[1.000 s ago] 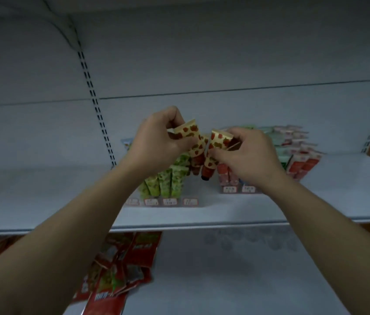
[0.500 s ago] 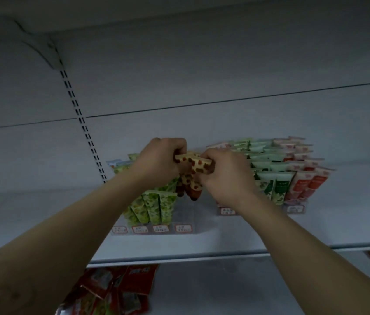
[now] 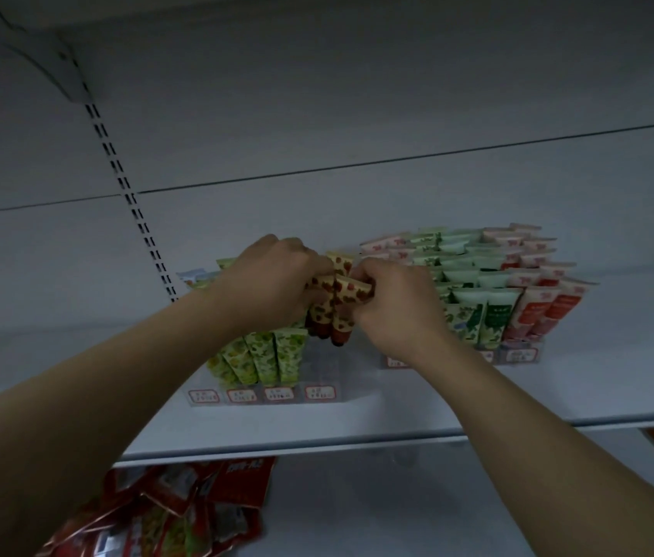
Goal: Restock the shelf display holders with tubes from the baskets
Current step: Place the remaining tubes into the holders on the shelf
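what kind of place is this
Most likely a shop: white slotted shelving, clear display holders with price labels along the front, packed with rows of tubes, and red packets piled underneath.

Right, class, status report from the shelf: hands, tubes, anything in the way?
Left hand and right hand both grip strawberry-print tubes. Tubes caps down over right-hand column of left holder. Green tubes alongside; nothing blocking.

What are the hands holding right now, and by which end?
The left hand and right hand each grip red-spotted tubes near the flat crimped top end; the caps hang down.
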The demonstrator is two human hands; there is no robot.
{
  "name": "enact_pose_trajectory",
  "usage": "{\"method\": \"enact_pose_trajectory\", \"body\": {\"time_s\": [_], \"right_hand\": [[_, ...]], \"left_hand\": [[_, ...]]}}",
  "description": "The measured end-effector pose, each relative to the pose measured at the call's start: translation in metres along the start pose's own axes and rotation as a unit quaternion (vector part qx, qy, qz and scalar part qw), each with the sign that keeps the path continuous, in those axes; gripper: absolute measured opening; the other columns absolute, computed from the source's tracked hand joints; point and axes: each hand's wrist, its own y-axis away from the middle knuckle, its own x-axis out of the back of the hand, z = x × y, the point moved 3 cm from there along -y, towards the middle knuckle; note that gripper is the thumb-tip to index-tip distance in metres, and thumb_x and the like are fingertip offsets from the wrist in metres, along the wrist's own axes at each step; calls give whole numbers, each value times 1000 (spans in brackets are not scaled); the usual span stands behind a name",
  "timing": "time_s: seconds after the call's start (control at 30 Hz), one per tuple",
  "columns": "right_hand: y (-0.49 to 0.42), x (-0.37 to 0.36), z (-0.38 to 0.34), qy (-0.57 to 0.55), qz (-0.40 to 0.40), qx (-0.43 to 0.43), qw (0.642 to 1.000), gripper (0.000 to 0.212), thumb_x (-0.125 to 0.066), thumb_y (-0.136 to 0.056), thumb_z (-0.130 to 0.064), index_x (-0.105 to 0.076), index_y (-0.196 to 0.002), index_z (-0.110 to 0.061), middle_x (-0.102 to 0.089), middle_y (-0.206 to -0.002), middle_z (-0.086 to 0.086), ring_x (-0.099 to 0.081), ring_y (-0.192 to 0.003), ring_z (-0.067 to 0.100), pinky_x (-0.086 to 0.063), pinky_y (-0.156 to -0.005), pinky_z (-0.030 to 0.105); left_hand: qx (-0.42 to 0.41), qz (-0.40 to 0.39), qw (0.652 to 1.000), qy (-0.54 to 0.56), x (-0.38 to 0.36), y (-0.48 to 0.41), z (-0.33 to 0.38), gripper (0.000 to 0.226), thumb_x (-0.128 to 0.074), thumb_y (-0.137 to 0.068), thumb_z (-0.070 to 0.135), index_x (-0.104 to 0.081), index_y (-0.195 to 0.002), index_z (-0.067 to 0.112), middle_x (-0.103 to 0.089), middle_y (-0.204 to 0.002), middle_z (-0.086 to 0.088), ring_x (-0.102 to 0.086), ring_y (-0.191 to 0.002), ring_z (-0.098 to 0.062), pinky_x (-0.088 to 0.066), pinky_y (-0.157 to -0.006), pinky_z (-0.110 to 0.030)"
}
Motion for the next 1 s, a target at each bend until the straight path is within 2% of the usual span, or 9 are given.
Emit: {"method": "enact_pose_trajectory", "body": {"time_s": [0.13,0.23,0.37,0.43,0.53,0.6,0.7,0.8,1.0], "right_hand": [[1,3,-4,-1,-4,-13,1000,16,-68,-67,-16,-59,-78,-24,-69,-81,4,-60,-78,27,-29,-70,27],[1,4,-6,8,-9,-12,1000,15,-67,-68,-17,-61,-80,-23,-69,-82,5,-60,-79,28,-28,-70,27],[0,3,-6,1,-4,-10,1000,15,-68,-72,-20,-54,-75,-25,-68,-79,5,-59,-78,30,-25,-68,27],[-1,3,-4,1,2,-12,1000,13,-68,-71,-18,-56,-76,-22,-68,-80,6,-59,-78,31,-25,-66,27],[1,3,-3,11,4,-17,1000,13,-64,-69,-11,-56,-75,-19,-67,-79,7,-58,-77,32,-23,-65,26],[2,4,-4,19,2,-6,1000,14,-61,-69,-9,-56,-75,-20,-67,-80,8,-59,-78,32,-24,-67,26],[3,2,-5,33,4,9,999,14,-61,-71,-9,-63,-82,-17,-70,-85,9,-61,-83,32,-27,-71,27],[3,0,-5,58,6,15,998,15,-64,-74,-13,-66,-89,-17,-70,-89,9,-62,-87,30,-26,-72,27],[3,1,-11,106,-2,55,993,18,-62,-76,-12,-52,-77,-26,-69,-85,10,-61,-85,32,-24,-72,31]], "left_hand": [[-1,-17,1000,-10,-2,-3,6,17,-63,-89,31,-63,-104,23,-62,-95,-2,-54,-91,-24,-29,-66,-29],[22,-34,998,-52,-3,-3,9,12,-60,-89,19,-62,-101,19,-63,-92,-7,-57,-86,-30,-26,-66,-29],[9,-113,984,-139,4,-11,12,17,-55,-89,19,-58,-106,22,-59,-92,-5,-55,-87,-26,-28,-71,-29],[11,-137,976,-168,7,-18,16,6,-53,-89,23,-53,-94,19,-55,-86,-3,-55,-86,-25,-29,-73,-31],[33,-161,965,-203,5,-23,26,30,-51,-89,24,-31,-68,19,-35,-66,2,-43,-72,-22,-30,-78,-34],[56,-162,964,-202,1,-24,27,30,-53,-88,25,-31,-67,20,-33,-64,2,-40,-71,-22,-33,-85,-37],[91,-152,969,-175,-3,-22,20,14,-53,-86,26,-45,-77,18,-47,-74,-1,-51,-79,-24,-32,-91,-38],[108,-136,972,-156,-8,-20,14,15,-58,-87,33,-55,-94,19,-57,-90,-3,-57,-89,-26,-30,-85,-36],[100,-100,976,-166,-18,-14,-1,26,-57,-87,35,-42,-70,21,-44,-70,3,-49,-78,-23,-22,-77,-35]]}}
